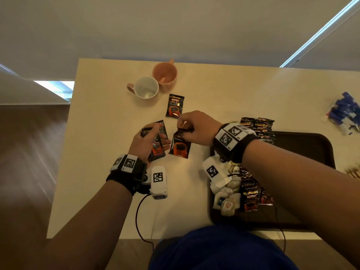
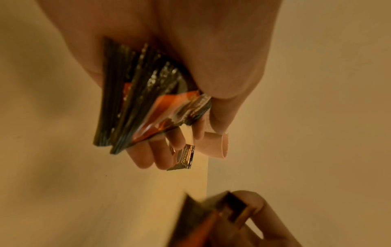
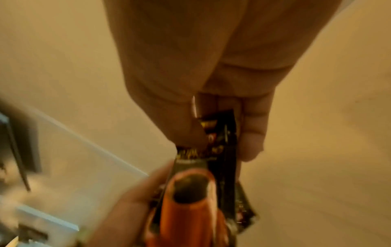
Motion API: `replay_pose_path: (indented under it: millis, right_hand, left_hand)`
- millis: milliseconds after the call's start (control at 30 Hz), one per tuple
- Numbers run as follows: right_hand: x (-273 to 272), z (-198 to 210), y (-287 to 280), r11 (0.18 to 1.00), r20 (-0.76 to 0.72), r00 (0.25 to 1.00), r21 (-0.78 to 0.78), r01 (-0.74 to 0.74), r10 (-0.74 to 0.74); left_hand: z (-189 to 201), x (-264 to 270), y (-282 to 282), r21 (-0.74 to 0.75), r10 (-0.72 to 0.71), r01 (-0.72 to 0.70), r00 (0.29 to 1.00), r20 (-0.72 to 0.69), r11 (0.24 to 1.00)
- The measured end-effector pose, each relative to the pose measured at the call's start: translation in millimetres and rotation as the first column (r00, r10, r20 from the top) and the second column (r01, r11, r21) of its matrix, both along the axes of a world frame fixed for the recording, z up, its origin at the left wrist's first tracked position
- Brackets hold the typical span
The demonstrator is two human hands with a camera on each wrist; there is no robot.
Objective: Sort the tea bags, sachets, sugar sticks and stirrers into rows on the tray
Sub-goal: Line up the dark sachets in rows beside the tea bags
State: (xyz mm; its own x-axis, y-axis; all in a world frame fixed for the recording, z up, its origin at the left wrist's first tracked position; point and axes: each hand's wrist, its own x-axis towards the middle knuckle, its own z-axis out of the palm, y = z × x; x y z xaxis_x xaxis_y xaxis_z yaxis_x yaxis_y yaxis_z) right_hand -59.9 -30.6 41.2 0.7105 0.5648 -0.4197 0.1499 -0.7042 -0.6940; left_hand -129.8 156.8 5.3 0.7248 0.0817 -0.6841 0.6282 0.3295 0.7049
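Note:
My left hand (image 1: 150,141) holds a fan of several black-and-orange coffee sachets (image 1: 155,145) above the table; in the left wrist view the sachet stack (image 2: 143,103) sits between thumb and fingers. My right hand (image 1: 191,129) pinches the top edge of one more coffee sachet (image 1: 180,146), which hangs just right of the left hand; the right wrist view shows that sachet (image 3: 220,133) between thumb and fingers. Another sachet (image 1: 174,105) lies flat on the table beyond both hands. The dark brown tray (image 1: 311,145) at the right carries tea bags (image 1: 228,199) and more sachets (image 1: 250,193).
A white mug (image 1: 145,87) and a peach mug (image 1: 165,73) stand at the table's far side. Blue-and-white sugar sticks (image 1: 344,112) lie at the far right, wooden stirrers (image 1: 353,172) at the right edge. More sachets (image 1: 259,127) are piled at the tray's far-left corner.

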Motion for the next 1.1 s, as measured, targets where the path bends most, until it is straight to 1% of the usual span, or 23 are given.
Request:
replay_pose_path:
  millis: [67,100,167,233,300,367,400,467,500,533,567,633,667,733,800,833,900,1000,1100]
  right_hand:
    - [-2.3,2.7,4.4,0.997,-0.079,0.997,0.077,0.021,-0.014]
    - [-3.8,2.7,7.7,0.994,-0.075,0.997,0.105,0.036,-0.028]
    - [-6.6,-0.5,14.1,0.984,-0.032,0.996,0.153,0.091,-0.087]
    - [-9.2,-5.0,20.0,0.976,0.005,0.988,0.159,0.149,-0.152]
    - [-10.6,-11.1,23.7,0.981,0.018,0.989,0.13,0.141,-0.144]
    - [-11.4,-16.8,27.1,0.987,-0.023,0.996,0.128,0.092,-0.09]
    - [-11.0,-19.5,28.6,0.987,-0.042,0.996,0.133,0.089,-0.084]
    - [-8.5,-22.9,32.6,0.981,-0.029,0.99,0.133,0.139,-0.137]
    - [-6.1,-24.2,34.9,0.982,0.019,0.987,0.107,0.154,-0.157]
    - [-3.1,-27.1,37.2,0.989,0.084,0.987,0.051,0.136,-0.14]
    - [-0.8,-28.4,40.1,0.996,0.142,0.987,-0.033,0.08,-0.074]
    - [2.3,-35.2,47.1,0.98,0.186,0.979,-0.195,-0.05,0.086]
    - [3.0,-39.0,51.3,0.968,0.18,0.975,-0.235,-0.085,0.129]
    - [2.7,-46.4,60.4,0.952,0.201,0.956,-0.261,-0.16,0.215]
    - [0.5,-52.5,68.7,0.916,0.228,0.91,-0.291,-0.276,0.347]
    - [-0.4,-54.7,71.6,0.885,0.223,0.885,-0.337,-0.323,0.408]
    - [-1.8,-59.4,74.9,0.828,0.219,0.852,-0.439,-0.349,0.476]
    - [-5.8,-63.2,78.1,0.798,0.253,0.82,-0.493,-0.346,0.513]
    - [-11.7,-61.1,79.5,0.749,0.244,0.777,-0.534,-0.393,0.581]
  left_hand:
    - [7.2,-1.0,-3.9,-0.016,-0.109,0.109,0.994,0.01,0.994]
    - [9.5,-1.7,-7.0,-0.045,-0.152,0.152,0.988,-0.003,0.987]
    - [10.5,-3.6,-13.0,-0.169,-0.175,0.168,0.984,-0.03,0.971]
    - [8.1,-7.5,-13.9,-0.235,-0.174,0.161,0.984,-0.037,0.959]
    - [6.3,-11.2,-10.4,-0.227,-0.209,0.194,0.977,-0.04,0.954]
    - [0.9,-15.6,-3.5,-0.195,-0.227,0.214,0.973,-0.044,0.957]
    - [-0.1,-18.0,0.1,-0.19,-0.219,0.208,0.975,-0.04,0.96]
    - [-4.8,-23.6,7.3,-0.201,-0.158,0.15,0.987,-0.026,0.968]
    - [-6.7,-26.4,10.2,-0.22,-0.109,0.104,0.994,-0.011,0.97]
    - [-8.7,-29.1,13.2,-0.237,-0.054,0.052,0.999,-0.004,0.97]
    - [-10.7,-32.0,15.8,-0.238,0.002,-0.003,1.0,-0.005,0.971]
    - [-14.0,-36.4,19.8,-0.222,0.097,-0.1,0.995,-0.024,0.97]
    - [-14.6,-38.0,21.1,-0.217,0.127,-0.131,0.991,-0.031,0.967]
    - [-15.5,-41.2,23.0,-0.195,0.159,-0.166,0.986,-0.052,0.967]
    - [-14.3,-43.8,23.7,-0.184,0.178,-0.189,0.981,-0.075,0.965]
    - [-14.4,-44.7,24.1,-0.191,0.184,-0.198,0.979,-0.086,0.961]
    - [-15.3,-45.4,25.4,-0.209,0.19,-0.208,0.976,-0.104,0.956]
    - [-17.5,-46.0,28.4,-0.223,0.207,-0.227,0.972,-0.109,0.948]
    - [-17.3,-47.2,28.5,-0.217,0.214,-0.232,0.971,-0.106,0.948]
